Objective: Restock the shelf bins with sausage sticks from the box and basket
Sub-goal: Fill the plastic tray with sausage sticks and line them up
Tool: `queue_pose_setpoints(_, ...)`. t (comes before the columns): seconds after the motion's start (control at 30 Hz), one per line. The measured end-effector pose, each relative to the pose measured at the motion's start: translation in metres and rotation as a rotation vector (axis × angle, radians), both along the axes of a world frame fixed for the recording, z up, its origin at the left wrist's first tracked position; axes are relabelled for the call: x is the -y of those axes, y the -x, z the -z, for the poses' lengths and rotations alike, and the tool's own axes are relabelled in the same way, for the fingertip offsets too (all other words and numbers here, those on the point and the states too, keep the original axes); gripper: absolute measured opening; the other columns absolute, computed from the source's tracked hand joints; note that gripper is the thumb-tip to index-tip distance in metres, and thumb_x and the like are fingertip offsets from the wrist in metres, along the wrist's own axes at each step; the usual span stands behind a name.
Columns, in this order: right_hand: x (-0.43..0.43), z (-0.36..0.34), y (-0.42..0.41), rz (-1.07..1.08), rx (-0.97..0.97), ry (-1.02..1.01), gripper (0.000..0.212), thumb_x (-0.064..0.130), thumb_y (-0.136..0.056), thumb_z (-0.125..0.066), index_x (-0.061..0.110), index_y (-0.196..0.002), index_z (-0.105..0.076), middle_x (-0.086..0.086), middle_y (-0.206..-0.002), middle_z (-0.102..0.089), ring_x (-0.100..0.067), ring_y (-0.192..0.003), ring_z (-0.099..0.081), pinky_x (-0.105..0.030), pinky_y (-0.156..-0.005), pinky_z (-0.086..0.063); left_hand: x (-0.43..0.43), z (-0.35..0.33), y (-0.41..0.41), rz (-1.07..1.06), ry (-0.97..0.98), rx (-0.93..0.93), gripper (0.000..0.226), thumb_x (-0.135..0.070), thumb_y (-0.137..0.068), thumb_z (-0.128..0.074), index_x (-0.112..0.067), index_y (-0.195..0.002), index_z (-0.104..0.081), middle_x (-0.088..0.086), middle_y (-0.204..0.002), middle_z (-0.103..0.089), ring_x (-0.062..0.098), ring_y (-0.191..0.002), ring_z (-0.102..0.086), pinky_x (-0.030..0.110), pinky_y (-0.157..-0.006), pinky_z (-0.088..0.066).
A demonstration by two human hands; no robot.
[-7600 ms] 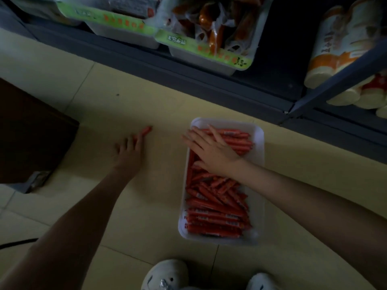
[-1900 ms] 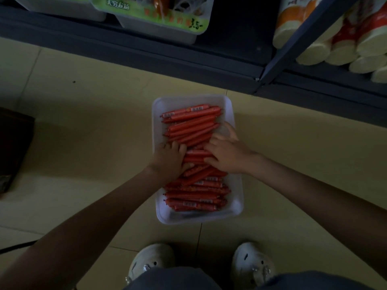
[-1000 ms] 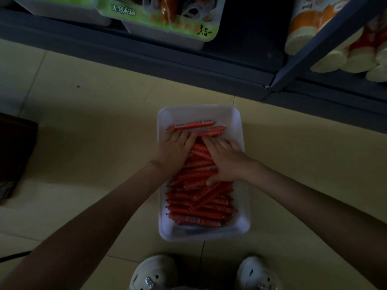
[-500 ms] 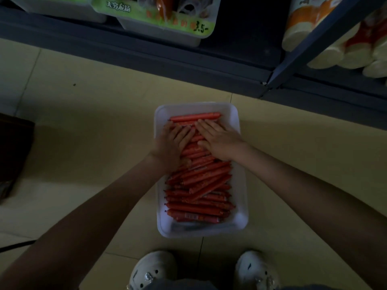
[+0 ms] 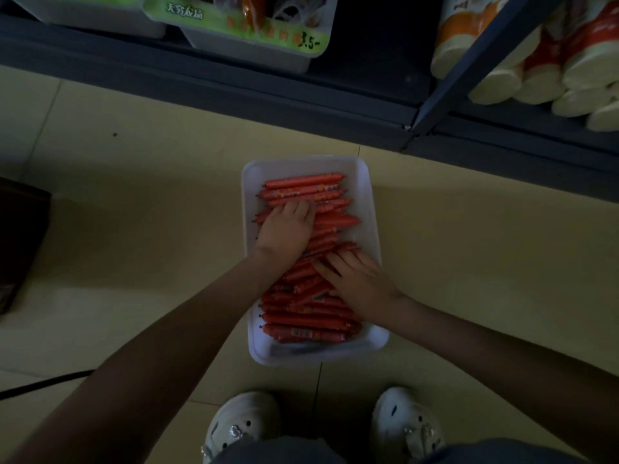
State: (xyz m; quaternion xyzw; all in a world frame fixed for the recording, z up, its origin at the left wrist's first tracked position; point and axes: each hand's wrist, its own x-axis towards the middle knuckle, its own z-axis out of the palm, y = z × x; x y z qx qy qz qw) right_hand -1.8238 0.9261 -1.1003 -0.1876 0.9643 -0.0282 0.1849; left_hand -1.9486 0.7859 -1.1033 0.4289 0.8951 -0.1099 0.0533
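The sticks (image 5: 301, 187) lie in a white bin (image 5: 303, 164) on the floor (image 5: 150, 212), straight ahead of the person and short of the shelf (image 5: 234, 92). At the far end they are lined up crosswise in neat rows; in the middle and near part they are piled at mixed angles. A bare strip of the bin's bottom shows at the far edge and along the right wall, and another at the near edge.

The left hand (image 5: 284, 229) rests palm-down on the sticks left of the middle, its fingertips bent down onto a row — whether it grasps any, I cannot tell. The right hand (image 5: 356, 281) lies flat on the pile nearer the right wall, fingers straight and spread, grasping nothing. The two hands are apart, with sticks showing between them.

The bin's far edge is near the shelf base, with a band of floor between. Bare floor runs wide on both sides: to the left as far as a dark box (image 5: 20, 242) at the picture's edge, to the right out to the frame. A cable (image 5: 40, 385) crosses the floor at lower left. Two white shoes (image 5: 241, 426) stand just behind the near edge.

On the shelf sit a tub (image 5: 248, 51) with a green label and, past a slanting post (image 5: 469, 65), stacked cups (image 5: 495, 85).
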Motion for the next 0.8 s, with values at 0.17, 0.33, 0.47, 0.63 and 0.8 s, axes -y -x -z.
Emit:
queue_pose_setpoints(0.17, 0.009, 0.009, 0.005, -0.052, -0.116, -0.032, 0.073, 0.043, -0.071, -0.072, 0.012, -0.134, -0.051, -0.005, -0.117, -0.06, -0.025, -0.105, -0.057, -0.038, -0.089, -0.045, -0.006, -0.007, 0.011, -0.109, 0.053, 0.129, 0.062, -0.04, -0.101, -0.029, -0.012, -0.151, -0.007, 0.013, -0.156, -0.014, 0.031, -0.143, -0.015, 0.047, -0.115, -0.007)
queue_pose_setpoints(0.33, 0.015, 0.017, 0.024, -0.02, -0.095, -0.13, 0.08, 0.048, -0.074, -0.068, 0.023, -0.144, -0.038, -0.006, -0.143, -0.046, -0.03, -0.131, -0.043, -0.049, -0.107, -0.035, 0.022, -0.019, 0.01, -0.105, 0.174, 0.062, 0.058, -0.033, -0.101, -0.019, -0.01, -0.151, 0.001, 0.013, -0.159, 0.0, 0.028, -0.146, 0.003, 0.052, -0.113, 0.01)
queue_pose_setpoints(0.47, 0.028, 0.014, 0.044, 0.142, -0.008, -0.18, 0.087, 0.058, -0.083, -0.055, 0.027, -0.151, -0.01, 0.001, -0.158, -0.016, -0.025, -0.145, -0.016, -0.053, -0.113, -0.017, 0.053, -0.019, 0.001, -0.168, 0.148, 0.111, 0.061, -0.033, -0.096, -0.007, -0.004, -0.15, -0.016, 0.016, -0.156, -0.016, 0.029, -0.146, -0.01, 0.053, -0.114, 0.001)
queue_pose_setpoints(0.63, 0.025, 0.015, 0.057, 0.24, 0.105, -0.108, 0.086, 0.062, -0.092, -0.033, 0.021, -0.149, 0.016, 0.003, -0.156, 0.022, -0.026, -0.143, 0.021, -0.051, -0.115, 0.009, 0.061, -0.009, -0.022, -0.069, -0.072, 0.131, 0.061, -0.044, -0.093, -0.032, -0.008, -0.14, -0.044, 0.017, -0.143, -0.044, 0.031, -0.134, -0.04, 0.053, -0.112, -0.014)
queue_pose_setpoints(0.8, 0.019, 0.003, 0.034, -0.075, 0.291, 0.005, 0.094, 0.065, -0.09, -0.035, 0.011, -0.148, 0.015, -0.01, -0.155, 0.025, -0.02, -0.138, 0.031, -0.042, -0.114, 0.018, 0.053, -0.005, -0.036, 0.063, 0.229, 0.125, 0.059, -0.027, -0.098, -0.014, -0.004, -0.15, 0.001, 0.013, -0.158, -0.004, 0.028, -0.146, -0.005, 0.055, -0.105, 0.022)
